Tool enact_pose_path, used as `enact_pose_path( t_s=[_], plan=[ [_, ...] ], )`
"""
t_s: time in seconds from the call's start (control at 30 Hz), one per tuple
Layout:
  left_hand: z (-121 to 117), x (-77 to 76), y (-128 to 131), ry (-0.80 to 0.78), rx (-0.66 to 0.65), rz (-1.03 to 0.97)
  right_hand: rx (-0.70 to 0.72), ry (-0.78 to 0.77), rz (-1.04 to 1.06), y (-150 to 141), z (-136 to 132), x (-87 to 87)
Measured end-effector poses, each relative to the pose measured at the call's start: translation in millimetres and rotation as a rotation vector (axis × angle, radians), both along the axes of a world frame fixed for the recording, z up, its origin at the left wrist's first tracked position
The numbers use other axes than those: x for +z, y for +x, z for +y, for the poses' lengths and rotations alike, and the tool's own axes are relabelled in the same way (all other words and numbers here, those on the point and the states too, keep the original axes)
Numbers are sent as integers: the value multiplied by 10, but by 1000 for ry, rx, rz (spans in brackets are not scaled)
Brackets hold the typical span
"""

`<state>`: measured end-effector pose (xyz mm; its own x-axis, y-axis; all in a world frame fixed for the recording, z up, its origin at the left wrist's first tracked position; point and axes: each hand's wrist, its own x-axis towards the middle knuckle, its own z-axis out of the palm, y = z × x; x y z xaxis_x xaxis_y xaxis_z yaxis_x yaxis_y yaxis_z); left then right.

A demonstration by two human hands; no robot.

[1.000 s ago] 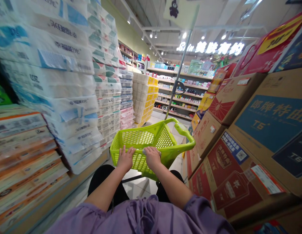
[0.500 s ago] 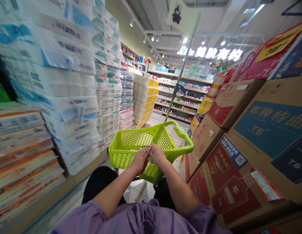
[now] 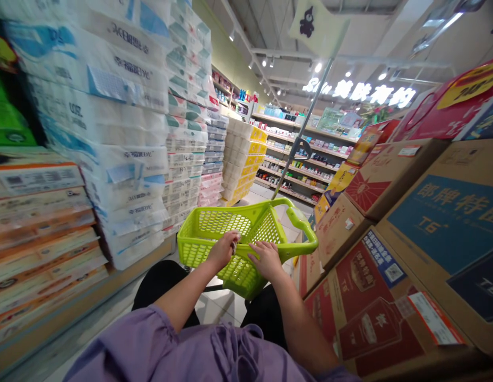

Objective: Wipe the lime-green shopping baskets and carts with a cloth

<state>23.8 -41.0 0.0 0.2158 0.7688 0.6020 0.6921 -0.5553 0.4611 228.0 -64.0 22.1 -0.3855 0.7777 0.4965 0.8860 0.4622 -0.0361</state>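
A bright green plastic shopping cart (image 3: pixel 214 213) with a lattice basket stands just before my knees, its handle to the right. My left hand (image 3: pixel 222 250) is closed over the near side of the basket, holding a small crumpled white tissue (image 3: pixel 235 237) that mostly hides in the fingers. To its right, my right hand (image 3: pixel 267 258) is open with fingers spread over the near rim. Whether it touches the rim I cannot tell. Apart from each other, both hands are palm down. From the cart's far side rises a grey pole (image 3: pixel 305 124) with a pale bear flag (image 3: pixel 316 32).
Tall stacks of wrapped paper rolls (image 3: pixel 127 116) and orange-trimmed packs (image 3: pixel 43 223) line the left side. Cardboard cartons (image 3: pixel 437 212) are piled close on the right. Shelves of small goods (image 3: pixel 302 170) stand ahead, beyond pale floor tiles (image 3: pixel 250 191).
My hands were together over the basket rim; now they are apart. The left one has drawn back with the tissue, and the right has opened and moved right. The view has turned slightly left.
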Motion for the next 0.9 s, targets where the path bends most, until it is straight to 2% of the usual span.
enact_pose_path(
  t_s=[0.1,0.2,0.33,0.5,0.63,0.8,0.9],
  plan=[
    [10,60,-72,115,92,-70,-28,-46,28,-20,-34,29],
    [-32,94,-18,131,135,78,-47,-66,44,-59,-59,40],
    [-114,17,192,7,130,279,-62,-59,49,-93,-55,22],
    [-167,-50,320,-137,30,334,-55,-34,52,-99,-53,-4],
    [-126,100,180,-202,46,306,-59,-27,60,-102,-66,-20],
    [-67,405,54,-358,232,-27,-47,-42,71,-112,-54,-35],
    [-52,557,45,-444,200,-27,-56,-71,64,-117,-54,-18]
  ],
)
